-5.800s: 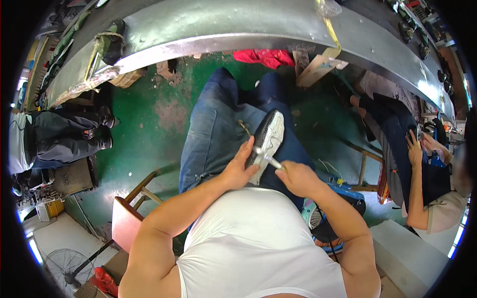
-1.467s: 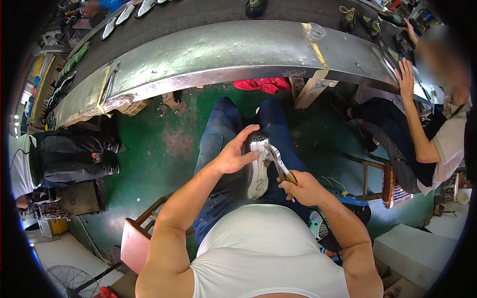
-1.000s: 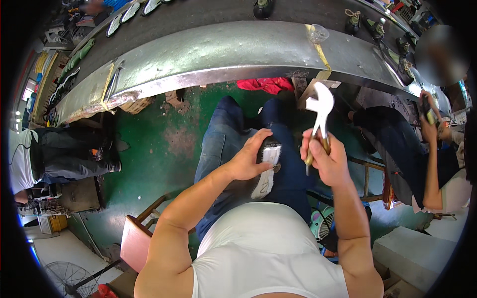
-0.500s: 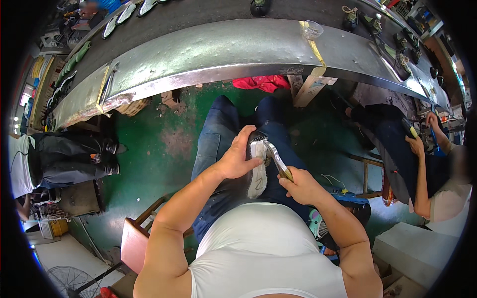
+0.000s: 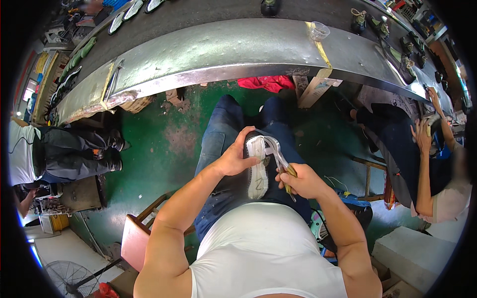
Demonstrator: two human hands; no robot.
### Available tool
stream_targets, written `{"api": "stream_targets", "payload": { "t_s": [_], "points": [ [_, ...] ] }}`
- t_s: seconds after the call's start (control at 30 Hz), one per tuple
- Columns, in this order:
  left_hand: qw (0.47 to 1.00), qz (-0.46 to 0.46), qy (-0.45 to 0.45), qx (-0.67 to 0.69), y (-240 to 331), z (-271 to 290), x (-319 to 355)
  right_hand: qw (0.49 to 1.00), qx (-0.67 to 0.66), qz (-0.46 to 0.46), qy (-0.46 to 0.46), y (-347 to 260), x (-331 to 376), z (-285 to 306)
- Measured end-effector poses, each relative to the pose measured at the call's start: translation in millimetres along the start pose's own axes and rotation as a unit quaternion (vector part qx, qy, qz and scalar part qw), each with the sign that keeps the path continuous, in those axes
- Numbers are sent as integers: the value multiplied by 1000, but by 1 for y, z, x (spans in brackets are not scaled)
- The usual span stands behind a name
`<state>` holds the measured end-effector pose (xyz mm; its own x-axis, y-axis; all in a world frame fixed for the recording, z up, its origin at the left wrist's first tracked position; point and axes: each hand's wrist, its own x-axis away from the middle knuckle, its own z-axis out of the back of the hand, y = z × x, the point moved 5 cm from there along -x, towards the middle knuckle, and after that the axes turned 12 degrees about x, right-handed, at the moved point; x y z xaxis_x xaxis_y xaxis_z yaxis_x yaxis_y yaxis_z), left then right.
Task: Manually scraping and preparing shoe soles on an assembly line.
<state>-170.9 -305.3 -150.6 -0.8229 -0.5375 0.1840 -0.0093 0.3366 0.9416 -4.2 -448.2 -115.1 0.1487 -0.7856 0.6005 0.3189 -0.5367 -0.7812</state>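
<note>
Across my lap lies a shoe (image 5: 258,180), sole side up, with a pale insole board and a dark, ragged edge. Its toe end points away from me. My left hand (image 5: 234,158) is closed round the toe end, thumb pressed on the pale underside and fingers over the far edge. In my right hand (image 5: 304,182) is a pair of lasting pliers (image 5: 278,155) with a curved silver head and yellowish handles. The handles are spread a little. The pliers' head meets the right edge of the shoe near the toe; the exact jaw contact is too small to make out.
Beyond my knees runs a metal-edged bench (image 5: 213,49) with a dark belt carrying several shoes. A clear plastic cup (image 5: 319,32) sits on its edge. One person sits at right (image 5: 422,164), another person stands at left (image 5: 64,151). A chair (image 5: 136,241) and a fan (image 5: 72,283) are near my left.
The pliers' handles have spread apart, and my right hand has shifted slightly right. The pliers' head has turned along the shoe's edge. The person at right has raised a hand toward the bench.
</note>
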Motion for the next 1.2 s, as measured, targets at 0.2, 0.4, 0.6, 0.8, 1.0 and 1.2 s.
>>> {"api": "stream_targets", "payload": {
  "t_s": [0.2, 0.4, 0.6, 0.8, 1.0, 1.2],
  "points": [
    [997, -8, 69, -18, -11, 8, -13, 879, 360, 143, 276, -7, 18, 12],
    [984, 18, 143, -106, -21, 15, -26, 799, 497, 128, 313, -2, 4, 4],
    [970, 50, 181, -154, -23, 13, -31, 688, 666, 11, 288, -16, -3, -2],
    [982, 12, 122, -142, -41, 10, -38, 855, 477, 29, 203, 25, 6, 68],
    [976, 69, 132, -160, -45, -3, -59, 942, 325, -42, 74, 29, 8, 45],
    [967, 101, 171, -161, -54, -1, -65, 944, 328, -41, 0, 16, 24, 33]
  ]
}}
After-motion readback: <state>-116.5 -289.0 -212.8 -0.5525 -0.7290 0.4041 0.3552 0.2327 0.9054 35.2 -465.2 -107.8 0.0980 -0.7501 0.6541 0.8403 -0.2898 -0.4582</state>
